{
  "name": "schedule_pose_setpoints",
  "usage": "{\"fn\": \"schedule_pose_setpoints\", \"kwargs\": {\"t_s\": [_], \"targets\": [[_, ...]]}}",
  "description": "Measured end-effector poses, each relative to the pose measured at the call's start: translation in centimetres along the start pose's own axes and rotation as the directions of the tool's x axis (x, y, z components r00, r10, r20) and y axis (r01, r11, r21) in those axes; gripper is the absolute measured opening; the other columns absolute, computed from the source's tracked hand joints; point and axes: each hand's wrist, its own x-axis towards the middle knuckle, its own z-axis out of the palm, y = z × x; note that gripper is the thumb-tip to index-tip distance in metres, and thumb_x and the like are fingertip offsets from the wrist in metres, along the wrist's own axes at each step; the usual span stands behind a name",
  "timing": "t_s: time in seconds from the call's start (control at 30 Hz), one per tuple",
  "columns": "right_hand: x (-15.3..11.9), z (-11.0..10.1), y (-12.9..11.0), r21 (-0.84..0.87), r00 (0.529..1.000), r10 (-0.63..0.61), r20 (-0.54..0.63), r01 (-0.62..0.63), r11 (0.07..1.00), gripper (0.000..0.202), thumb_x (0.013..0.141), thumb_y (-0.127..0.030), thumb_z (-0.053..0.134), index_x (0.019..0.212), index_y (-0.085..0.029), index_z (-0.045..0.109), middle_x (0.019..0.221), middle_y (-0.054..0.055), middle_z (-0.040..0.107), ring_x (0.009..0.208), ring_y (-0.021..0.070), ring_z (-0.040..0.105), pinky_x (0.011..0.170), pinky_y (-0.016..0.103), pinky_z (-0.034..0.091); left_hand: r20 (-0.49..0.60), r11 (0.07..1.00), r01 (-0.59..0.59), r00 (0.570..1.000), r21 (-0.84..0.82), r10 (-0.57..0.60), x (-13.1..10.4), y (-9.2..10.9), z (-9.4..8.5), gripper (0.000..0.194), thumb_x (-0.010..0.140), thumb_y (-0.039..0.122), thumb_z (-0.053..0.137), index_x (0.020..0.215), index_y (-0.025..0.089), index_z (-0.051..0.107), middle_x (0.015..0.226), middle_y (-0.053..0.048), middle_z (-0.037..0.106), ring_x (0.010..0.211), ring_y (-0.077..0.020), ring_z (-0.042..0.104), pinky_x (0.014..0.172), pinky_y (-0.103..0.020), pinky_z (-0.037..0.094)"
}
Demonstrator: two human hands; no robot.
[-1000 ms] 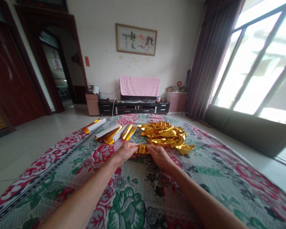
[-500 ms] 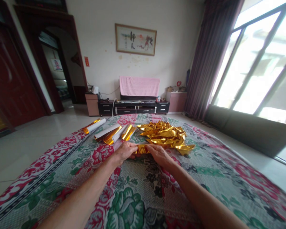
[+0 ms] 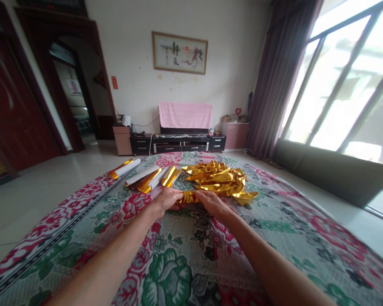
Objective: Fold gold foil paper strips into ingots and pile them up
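Observation:
Between my two hands a narrow piece of gold foil paper (image 3: 189, 197) is held low over the flowered tablecloth. My left hand (image 3: 169, 199) grips its left end, fingers closed. At the right end, my right hand (image 3: 210, 200) is closed on the same piece. Just behind and to the right lies a heap of folded gold foil pieces (image 3: 221, 176). Left of the heap are several curled sheets, gold on one side and white on the other (image 3: 150, 179).
The flowered tablecloth (image 3: 166, 280) covers a rounded table. Another rolled gold and white sheet (image 3: 125, 168) lies at its far left edge. Beyond stands a low black cabinet (image 3: 181, 143) with a pink cloth (image 3: 185, 114) above it. A window (image 3: 344, 80) is on the right.
Slightly more of the gold piece shows between my hands, and my right hand has shifted a little. The whole view has moved slightly.

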Motion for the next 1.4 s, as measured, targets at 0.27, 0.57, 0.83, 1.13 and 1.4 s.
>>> {"fn": "schedule_pose_setpoints", "kwargs": {"t_s": [0.27,0.57,0.83,1.13,1.4], "targets": [[0.2,0.2,-0.4,-0.008,0.999,-0.030,-0.033,0.029,1.000,0.037,0.077,-0.045,0.044,0.063,-0.013,0.057,0.055,-0.002,0.045,0.056,0.0091,0.037,0.052,0.021,0.030,0.007,0.999,-0.035,0.999,-0.014,0.035,0.1,0.0,-0.5,0.024,0.072,0.024,0.057,0.092,0.017,0.068,0.079,-0.004,0.070,0.066,-0.0136,0.062,0.056,-0.022,0.042],[0.7,0.5,-0.2,0.016,0.999,0.017,-0.035,-0.017,1.000,0.036,0.076,-0.044,0.041,0.062,-0.014,0.056,0.054,-0.001,0.045,0.051,0.0089,0.036,0.049,0.022,0.027,-0.002,1.000,-0.019,1.000,-0.011,0.019,0.0,0.2,-0.4,0.023,0.072,0.023,0.055,0.090,0.016,0.068,0.079,-0.004,0.070,0.062,-0.0135,0.062,0.053,-0.021,0.040],[0.8,0.6,0.1,0.119,0.999,0.032,-0.012,-0.031,0.992,0.039,0.075,-0.047,0.046,0.071,-0.014,0.065,0.055,0.002,0.055,0.057,0.0135,0.050,0.054,0.023,0.038,-0.027,1.000,-0.028,0.999,0.007,0.028,-0.4,0.4,-0.3,0.022,0.073,0.023,0.055,0.088,0.015,0.069,0.073,-0.004,0.069,0.060,-0.0130,0.062,0.053,-0.021,0.039],[0.8,0.4,0.0,0.275,0.995,-0.020,0.097,-0.007,0.962,0.043,0.073,-0.051,0.052,0.086,-0.012,0.066,0.075,0.004,0.063,0.072,0.0163,0.058,0.069,0.029,0.047,0.013,0.999,-0.051,0.999,0.013,0.051,-0.7,0.2,-0.5,0.029,0.075,0.029,0.054,0.099,0.018,0.066,0.079,-0.004,0.070,0.064,-0.0127,0.062,0.053,-0.019,0.039],[-0.1,0.1,-1.1,0.250,0.997,0.074,0.034,-0.080,0.965,0.041,0.079,-0.048,0.047,0.102,-0.017,0.061,0.086,0.004,0.064,0.068,0.0158,0.063,0.071,0.032,0.048,-0.036,0.997,-0.042,0.999,-0.061,0.040,-0.6,0.2,-1.0,0.039,0.076,0.047,0.054,0.094,0.014,0.063,0.089,-0.007,0.068,0.060,-0.0136,0.063,0.048,-0.020,0.041]]}}
